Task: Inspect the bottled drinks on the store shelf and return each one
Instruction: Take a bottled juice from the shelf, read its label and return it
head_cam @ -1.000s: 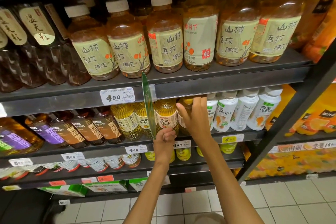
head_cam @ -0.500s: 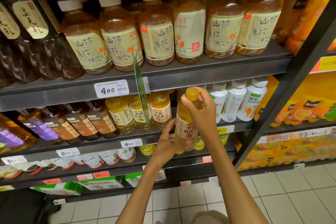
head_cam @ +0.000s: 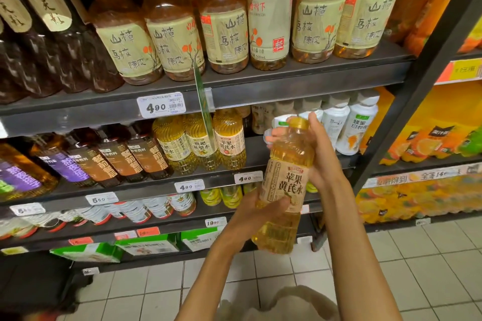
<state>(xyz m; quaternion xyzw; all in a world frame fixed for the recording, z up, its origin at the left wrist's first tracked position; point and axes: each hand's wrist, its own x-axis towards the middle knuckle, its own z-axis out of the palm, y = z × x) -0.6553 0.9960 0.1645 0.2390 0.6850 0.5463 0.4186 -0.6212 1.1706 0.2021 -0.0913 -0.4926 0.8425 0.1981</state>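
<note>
Fingers of my right hand wrap round the neck and shoulder of the tall clear plastic bottle of yellow drink with a beige label, and my left hand is closed round its lower half, thumb across the label. So both hands are holding the one bottle, out in front of the dark grey metal store shelf, just off the middle row.

I think this is the looking step. To do it well I would keep the bottle near upright, label toward me, and turn it slowly with the top hand while the bottom hand takes the weight. It looks full, so it will feel heavy and a bit slippery.

Its gap seems to be beside the row of small yellow bottles, left of the white bottles with pale caps. I should slide it in bottom first and miss the thin green plastic divider strip. Its gold screw cap looks shut.
</note>
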